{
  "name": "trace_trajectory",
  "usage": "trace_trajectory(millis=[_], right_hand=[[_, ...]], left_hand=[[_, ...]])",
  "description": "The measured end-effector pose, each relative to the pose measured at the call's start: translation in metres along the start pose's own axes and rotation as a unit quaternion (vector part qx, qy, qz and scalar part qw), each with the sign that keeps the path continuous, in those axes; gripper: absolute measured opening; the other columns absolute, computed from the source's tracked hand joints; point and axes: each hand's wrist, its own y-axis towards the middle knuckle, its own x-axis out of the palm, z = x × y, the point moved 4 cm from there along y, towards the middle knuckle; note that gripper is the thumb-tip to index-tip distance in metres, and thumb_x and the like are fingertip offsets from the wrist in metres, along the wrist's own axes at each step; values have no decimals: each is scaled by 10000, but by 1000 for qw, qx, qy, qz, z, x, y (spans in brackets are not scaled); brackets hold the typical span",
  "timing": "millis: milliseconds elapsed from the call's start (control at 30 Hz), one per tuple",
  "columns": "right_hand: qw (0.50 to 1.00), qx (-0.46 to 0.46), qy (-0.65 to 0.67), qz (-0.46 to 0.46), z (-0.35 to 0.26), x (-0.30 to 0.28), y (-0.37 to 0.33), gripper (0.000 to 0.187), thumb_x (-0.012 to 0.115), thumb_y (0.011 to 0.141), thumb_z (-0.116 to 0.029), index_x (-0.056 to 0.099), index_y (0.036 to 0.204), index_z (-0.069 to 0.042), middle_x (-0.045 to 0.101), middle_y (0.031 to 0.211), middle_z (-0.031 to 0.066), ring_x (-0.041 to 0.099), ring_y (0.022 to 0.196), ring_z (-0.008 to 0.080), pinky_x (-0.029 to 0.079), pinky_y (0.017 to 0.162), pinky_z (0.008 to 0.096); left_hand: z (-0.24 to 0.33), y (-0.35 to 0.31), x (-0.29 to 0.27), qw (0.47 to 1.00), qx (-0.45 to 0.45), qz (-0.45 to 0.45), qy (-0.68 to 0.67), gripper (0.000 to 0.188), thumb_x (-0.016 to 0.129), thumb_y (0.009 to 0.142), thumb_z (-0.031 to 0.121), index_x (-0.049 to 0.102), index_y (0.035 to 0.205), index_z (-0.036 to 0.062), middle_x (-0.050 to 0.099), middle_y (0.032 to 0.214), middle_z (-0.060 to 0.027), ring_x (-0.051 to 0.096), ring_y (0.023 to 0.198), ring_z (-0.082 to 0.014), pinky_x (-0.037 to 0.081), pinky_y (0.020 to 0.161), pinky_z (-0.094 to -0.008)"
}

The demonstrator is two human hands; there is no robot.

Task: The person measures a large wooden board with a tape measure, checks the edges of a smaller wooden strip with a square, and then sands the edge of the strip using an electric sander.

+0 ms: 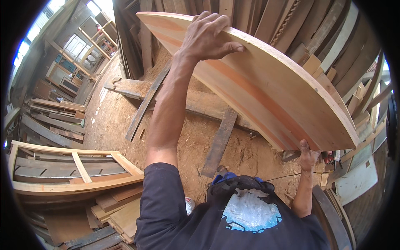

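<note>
A wide wooden panel [258, 89], pale with reddish-orange stripes along its length, is held up tilted in front of me. My left arm reaches far forward, and my left hand [210, 37] grips the panel's upper edge, its fingers bent over and the thumb lying along the edge. At the near right corner, my right hand [308, 156] holds the lower end. Its thumb presses on the face, while the other fingers are mostly hidden. Below the panel, a thick wooden beam [202, 102] lies across the sawdust-covered floor [166, 146], with a dark narrow plank [221, 141] against it.
Many dark planks [287, 25] lean upright behind the panel. A pale wooden frame [79, 185] rests on stacked boards [125, 212] at the left. On the right are a whitish sheet [356, 181] and more leaning boards [333, 216]. A can [189, 205] stands near my left side.
</note>
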Motion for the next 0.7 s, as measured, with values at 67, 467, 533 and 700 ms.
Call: trace_trajectory(millis=[67, 467, 533, 700], right_hand=[[1000, 3, -12, 1, 1, -1, -2, 617, 796, 828, -333, 541, 1258, 28, 581, 1214, 110, 540, 1119, 221, 405, 998, 380], [978, 29, -189, -81, 5, -35, -62, 615, 694, 902, -398, 523, 1307, 32, 544, 1306, 155, 502, 1203, 281, 363, 1043, 413], [993, 60, -95, -24, -5, -43, -71, 630, 703, 894, -400, 522, 1304, 42, 546, 1306, 154, 502, 1206, 271, 368, 1043, 413], [996, 19, -86, 30, -28, -90, -80, 650, 729, 875, -381, 508, 1311, 48, 537, 1314, 144, 490, 1223, 266, 356, 1056, 418]], left_hand=[[3, 1, 1, 1000, 9, 23, 1, 833, 595, 602, 877, 602, 804, 69, 619, 776, -81, 579, 858, -290, 437, 855, -434], [57, -9, -16, 998, 65, 15, -11, 857, 507, 611, 931, 574, 749, 88, 528, 674, -64, 541, 719, -265, 438, 759, -416], [64, -7, -14, 998, 61, 17, -19, 879, 488, 595, 948, 570, 740, 86, 521, 659, -62, 553, 726, -271, 448, 769, -418], [93, 9, -11, 995, 61, 38, -67, 846, 513, 610, 941, 598, 734, 107, 558, 651, -52, 574, 703, -224, 427, 741, -393]])
